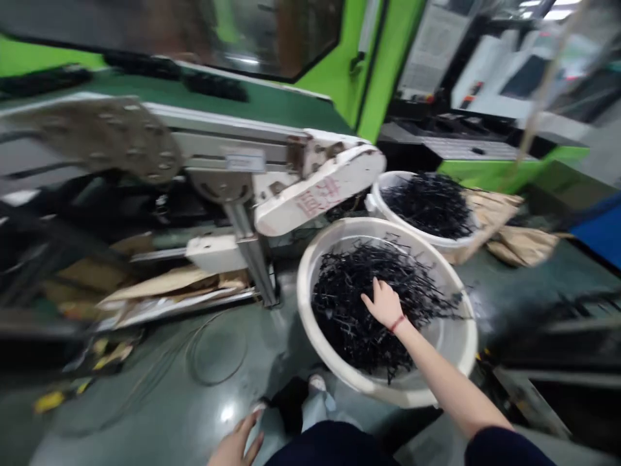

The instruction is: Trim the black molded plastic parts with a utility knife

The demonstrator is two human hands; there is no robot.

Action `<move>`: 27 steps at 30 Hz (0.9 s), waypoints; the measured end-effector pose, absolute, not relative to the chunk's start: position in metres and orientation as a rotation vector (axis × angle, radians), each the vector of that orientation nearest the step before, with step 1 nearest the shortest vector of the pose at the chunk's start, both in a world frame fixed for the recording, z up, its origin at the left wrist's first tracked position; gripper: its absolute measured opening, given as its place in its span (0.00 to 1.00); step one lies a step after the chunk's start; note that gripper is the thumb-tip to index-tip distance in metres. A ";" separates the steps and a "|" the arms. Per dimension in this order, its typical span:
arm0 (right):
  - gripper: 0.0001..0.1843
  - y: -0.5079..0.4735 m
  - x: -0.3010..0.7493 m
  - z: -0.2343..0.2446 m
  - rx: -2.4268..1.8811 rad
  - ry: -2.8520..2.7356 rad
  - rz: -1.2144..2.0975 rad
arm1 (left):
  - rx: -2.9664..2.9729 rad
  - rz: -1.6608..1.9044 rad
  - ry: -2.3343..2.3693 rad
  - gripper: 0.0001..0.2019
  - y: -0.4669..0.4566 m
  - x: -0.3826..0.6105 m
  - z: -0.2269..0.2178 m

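2 open hands; right hand (385, 304) reaches onto black scraps (339, 317) in a tub (305, 304); left hand (236, 443) hangs low.

The right hand (383, 304) sits on the heap of black plastic scraps (354, 317), with free space above it inside the white tub (303, 291) and a bare strip of tub wall to its right. A second tub (383, 194) stands just behind, blocking the way forward. The steel conveyor leg (250, 252) and white end guard (315, 188) obstruct the upper left, while green floor (145, 414) with a cable loop (213, 349) spreads left of the tub, near the left hand (235, 443).
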State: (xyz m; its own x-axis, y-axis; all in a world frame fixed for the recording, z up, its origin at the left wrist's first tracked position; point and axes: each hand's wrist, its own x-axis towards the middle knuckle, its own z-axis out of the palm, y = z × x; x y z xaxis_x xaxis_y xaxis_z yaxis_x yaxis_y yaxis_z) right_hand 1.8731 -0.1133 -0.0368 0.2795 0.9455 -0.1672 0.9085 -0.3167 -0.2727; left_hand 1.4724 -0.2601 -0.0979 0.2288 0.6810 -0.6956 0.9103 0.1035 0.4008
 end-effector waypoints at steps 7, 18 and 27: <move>0.26 -0.159 1.770 -0.058 -1.456 -2.300 0.988 | 1.227 -0.066 1.839 0.26 -0.320 1.450 -0.073; 0.19 -0.200 1.517 -0.103 -0.831 -2.688 1.274 | 0.631 0.285 2.163 0.23 -0.464 1.319 -0.104; 0.30 -0.217 1.334 -0.117 -0.802 -2.956 1.406 | -0.001 0.609 2.428 0.19 -0.562 1.200 -0.104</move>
State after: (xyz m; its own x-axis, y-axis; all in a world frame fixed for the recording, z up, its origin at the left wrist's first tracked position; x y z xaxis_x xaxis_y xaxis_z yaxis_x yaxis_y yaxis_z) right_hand 1.3336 -0.2166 -0.1172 -0.8623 0.3173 -0.3947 0.5064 0.5446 -0.6685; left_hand 1.2001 -0.5615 -0.1037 -0.8030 0.1445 -0.5782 -0.1455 0.8932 0.4254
